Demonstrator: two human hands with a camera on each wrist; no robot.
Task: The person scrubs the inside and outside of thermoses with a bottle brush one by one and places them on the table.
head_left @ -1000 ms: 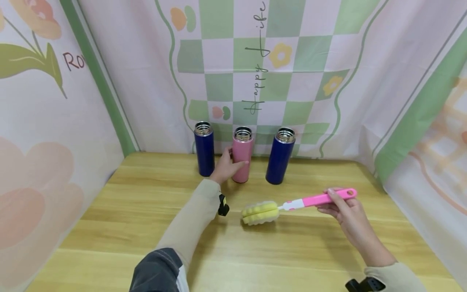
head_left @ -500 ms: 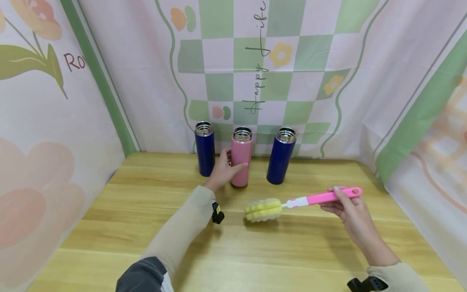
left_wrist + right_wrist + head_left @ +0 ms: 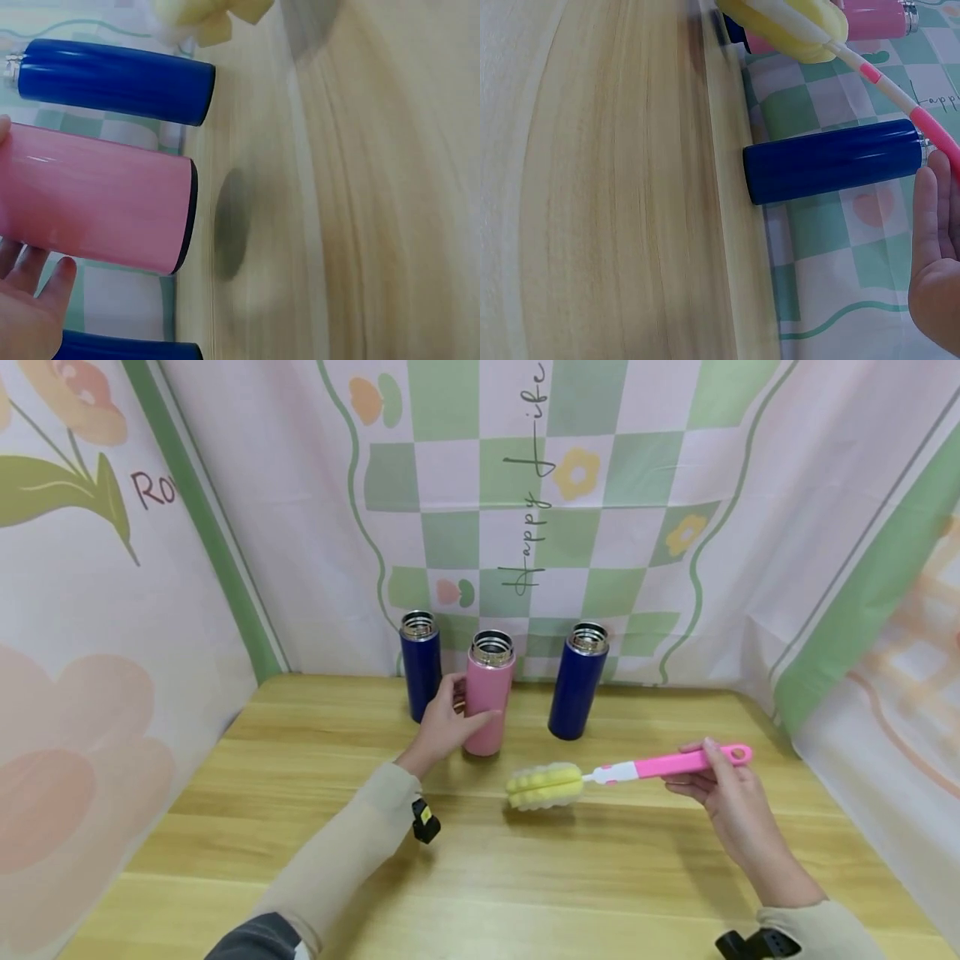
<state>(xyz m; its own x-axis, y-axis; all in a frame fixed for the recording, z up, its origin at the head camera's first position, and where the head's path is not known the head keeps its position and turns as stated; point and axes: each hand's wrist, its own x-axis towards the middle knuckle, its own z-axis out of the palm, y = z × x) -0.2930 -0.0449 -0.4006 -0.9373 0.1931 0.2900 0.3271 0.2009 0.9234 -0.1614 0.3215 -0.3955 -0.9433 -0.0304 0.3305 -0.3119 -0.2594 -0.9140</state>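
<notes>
Your left grip (image 3: 444, 728) clasps the pink bottle (image 3: 487, 692) just above the counter (image 3: 525, 881); right of that bottle, your right grip (image 3: 737, 806) holds the sponge brush (image 3: 617, 773).

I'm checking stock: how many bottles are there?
3: the left hand holds the pink bottle; one blue bottle stands to the pink one's left, another blue bottle to its right.

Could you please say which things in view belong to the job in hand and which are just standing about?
In the job:
pink bottle, held by left hand
sponge brush, held by right hand

Seemingly standing about:
left blue bottle
right blue bottle
</notes>
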